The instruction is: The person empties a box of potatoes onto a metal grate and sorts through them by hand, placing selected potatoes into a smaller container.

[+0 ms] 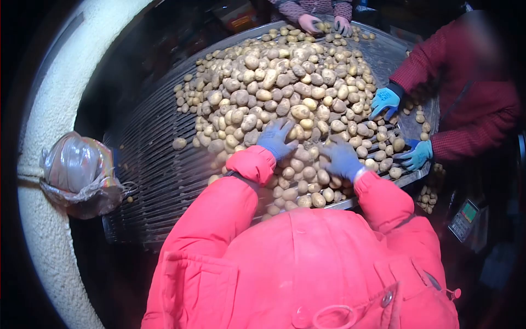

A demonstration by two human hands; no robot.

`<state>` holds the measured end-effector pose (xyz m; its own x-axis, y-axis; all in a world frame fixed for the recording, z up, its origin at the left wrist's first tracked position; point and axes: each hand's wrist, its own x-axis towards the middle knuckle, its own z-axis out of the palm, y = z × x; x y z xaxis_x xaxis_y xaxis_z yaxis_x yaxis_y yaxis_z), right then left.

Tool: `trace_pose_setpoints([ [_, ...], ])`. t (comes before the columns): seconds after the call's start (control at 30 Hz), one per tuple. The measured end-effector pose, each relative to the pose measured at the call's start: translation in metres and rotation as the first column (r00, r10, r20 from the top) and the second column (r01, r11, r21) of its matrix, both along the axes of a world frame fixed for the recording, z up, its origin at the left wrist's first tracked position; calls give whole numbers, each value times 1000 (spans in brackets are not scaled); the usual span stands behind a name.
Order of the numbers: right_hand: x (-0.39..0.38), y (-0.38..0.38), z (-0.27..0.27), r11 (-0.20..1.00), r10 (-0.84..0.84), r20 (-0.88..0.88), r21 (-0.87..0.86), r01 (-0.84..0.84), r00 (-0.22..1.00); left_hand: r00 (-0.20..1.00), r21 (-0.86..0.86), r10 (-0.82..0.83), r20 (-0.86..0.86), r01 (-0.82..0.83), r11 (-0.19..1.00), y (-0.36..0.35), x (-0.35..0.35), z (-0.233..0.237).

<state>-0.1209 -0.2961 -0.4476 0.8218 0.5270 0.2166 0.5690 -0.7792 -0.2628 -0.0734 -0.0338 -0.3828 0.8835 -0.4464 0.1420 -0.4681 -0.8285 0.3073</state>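
Note:
A large heap of potatoes (285,82) lies on a slatted metal table (159,148). My left hand (277,139), in a blue-grey glove, rests on the near part of the heap with its fingers spread over potatoes. To its right, my right hand (342,159), in a similar glove, touches the potatoes with its fingers apart, a little blurred. Neither hand is closed round a potato. Loose potatoes lie between and below both hands, close to the table's near edge.
At the right a co-worker's two blue-gloved hands (386,101) touch potatoes; another person's gloved hands (310,23) are at the far edge. A wrapped bundle (82,174) hangs on a pale curved post (46,131). A device with a lit display (464,219) stands lower right.

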Motion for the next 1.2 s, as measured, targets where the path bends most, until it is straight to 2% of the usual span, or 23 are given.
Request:
trace_pose_setpoints([
  [0.03, -19, -7, 2, 999, -6, 146, 39, 0, 989, 995, 47, -42, -88, 47, 998, 0, 5, -4],
  [0.1, -30, -26, 2, 997, -47, 99, 71, 40, 994, 997, 48, -27, -68, 30, 998, -6, 10, -4],
  [0.17, -34, -49, -5, 992, -88, 53, 90, 83, 995, 942, 79, 63, -331, -39, 996, -10, 7, 10],
  [0.23, -28, -72, -5, 986, -151, 29, 75, 149, 988, 937, 13, 23, -347, -20, 1000, -6, 7, -1],
  [0.3, -20, -97, -8, 982, -176, 48, 76, 172, 983, 740, -262, -52, -670, -171, 950, -10, -11, -1],
  [0.33, -20, -107, -15, 975, -224, 95, 35, 221, 970, 758, -327, -110, -643, -142, 934, -11, -22, -9],
  [0.37, -25, -109, 0, 939, -333, -33, -103, 328, 942, 649, -332, -35, -760, -342, 879, -19, -40, 1],
  [0.43, -27, -111, -8, 880, -445, 192, -91, 467, 875, 915, -371, -137, -381, -15, 928, -5, -52, -45],
  [0.47, -28, -104, -1, 880, -443, 190, -92, 465, 876, 910, -354, -102, -403, -52, 934, -4, -57, -43],
  [0.53, -30, -70, 23, 921, -385, 168, 130, 367, 908, 898, -392, -98, -429, -87, 916, -2, -70, -39],
  [0.57, -32, -50, 24, 939, -287, 230, 257, 227, 930, 889, -429, -101, -446, -114, 896, -1, -75, -36],
  [0.6, -36, -28, 32, 947, -219, 128, 266, 179, 967, 903, -401, -100, -418, -85, 912, 0, -79, -33],
  [0.63, -39, -8, 37, 940, -150, 145, 326, 96, 978, 903, -401, -99, -418, -86, 912, 1, -82, -33],
  [0.73, -37, 14, 11, 939, 14, 15, 343, -18, 1000, 933, -449, -117, -339, -51, 892, 6, -93, -31],
  [0.8, -26, 0, 1, 958, 91, 36, 269, -97, 995, 705, -566, -105, -701, -461, 683, 14, -98, -20],
  [0.83, -25, -9, 1, 977, -34, 58, 212, 21, 998, 707, -567, -96, -700, -468, 678, 22, -99, -13],
  [0.9, -12, -44, -4, 994, -95, 90, -38, 99, 991, 537, -548, -155, -829, -728, 412, 43, -106, 2],
  [0.93, -9, -54, -10, 978, -192, 154, -56, 203, 969, 620, -594, -101, -778, -673, 442, 56, -106, -2],
  [0.97, -9, -51, 10, 914, -312, 139, -225, 337, 940, 619, -592, -96, -780, -678, 436, 61, -112, 0],
  [1.03, -5, -37, 22, 948, -305, 219, -26, 318, 927, 617, -626, -141, -774, -779, 26, 69, -122, 5],
  [1.1, -4, 6, 27, 956, -194, -22, 219, 194, 981, 624, -628, -169, -763, -778, -35, 77, -125, 0],
  [1.17, -12, 59, 39, 960, 43, -142, 279, -1, 989, 620, -610, -161, -768, -784, -113, 78, -124, 5],
  [1.2, -18, 87, 38, 947, 77, -21, 316, -67, 997, 631, -622, -167, -757, -775, -111, 80, -124, 3],
])
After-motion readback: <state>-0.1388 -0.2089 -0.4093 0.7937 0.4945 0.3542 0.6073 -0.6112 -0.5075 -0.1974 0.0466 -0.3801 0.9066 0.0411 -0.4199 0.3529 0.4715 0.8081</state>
